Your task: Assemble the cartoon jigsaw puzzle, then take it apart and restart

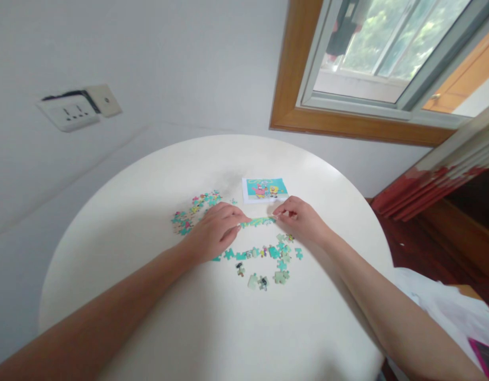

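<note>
Bare forearms (pixel 371 291) nearest my camera — left hand (pixel 218 227) and right hand (pixel 302 219) at a joined puzzle strip (pixel 258 221).
From my remote post I find the strip flat on the white table (pixel 307 333), just short of the picture card (pixel 265 190); the left hand bends its fingers at the left end, the right draws thumb and forefinger together at the other, and whether either grips a piece I cannot tell. A cluster of loose pieces (pixel 184 225) lies left of the left hand, a curving row of pieces (pixel 273 252) nearer me. I judge the step in hand to be aligning the strip; the next move seems to call for light, even pressure — the joins look easily disturbed.
</note>
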The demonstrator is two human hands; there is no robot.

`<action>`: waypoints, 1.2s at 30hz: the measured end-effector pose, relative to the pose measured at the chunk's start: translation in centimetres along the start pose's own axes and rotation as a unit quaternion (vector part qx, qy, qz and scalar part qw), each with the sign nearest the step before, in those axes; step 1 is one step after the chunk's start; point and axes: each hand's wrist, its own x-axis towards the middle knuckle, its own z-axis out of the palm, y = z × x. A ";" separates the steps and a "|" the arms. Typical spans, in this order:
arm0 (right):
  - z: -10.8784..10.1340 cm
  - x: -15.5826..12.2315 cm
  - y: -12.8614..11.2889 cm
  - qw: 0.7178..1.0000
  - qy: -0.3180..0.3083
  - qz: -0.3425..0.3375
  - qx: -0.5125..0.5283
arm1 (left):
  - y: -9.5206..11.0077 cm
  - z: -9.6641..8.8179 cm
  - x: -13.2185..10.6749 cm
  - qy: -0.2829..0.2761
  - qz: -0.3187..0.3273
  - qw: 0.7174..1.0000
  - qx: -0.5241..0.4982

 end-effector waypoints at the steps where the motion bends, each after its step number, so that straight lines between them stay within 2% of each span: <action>1: 0.1 0.0 0.0 1.000 -0.008 -0.005 -0.006 | 0.0 0.0 0.0 -0.001 -0.002 1.000 0.000; 9: 0.5 -0.2 -0.3 0.999 -0.022 -0.017 -0.031 | -0.2 -0.2 -0.1 0.009 -0.022 0.999 0.032; 11: 0.2 -0.1 -0.4 0.999 -0.029 -0.010 -0.036 | -0.3 -0.2 -0.1 0.014 -0.033 0.998 0.046; 16: -1.0 -0.2 -0.2 0.999 -0.001 0.005 -0.039 | -0.5 -0.4 -0.2 0.022 -0.053 0.996 0.071; 20: -1.5 -0.5 0.3 0.997 -0.041 0.016 -0.059 | -0.5 -0.5 -0.2 0.021 -0.057 0.995 0.077; 24: -1.3 -0.6 0.6 0.996 -0.055 0.014 -0.071 | -0.6 -0.5 -0.2 0.017 -0.058 0.995 0.080; 36: -0.1 -0.1 0.5 0.998 -0.023 -0.010 -0.053 | -0.8 0.1 0.1 0.017 -0.066 0.993 0.094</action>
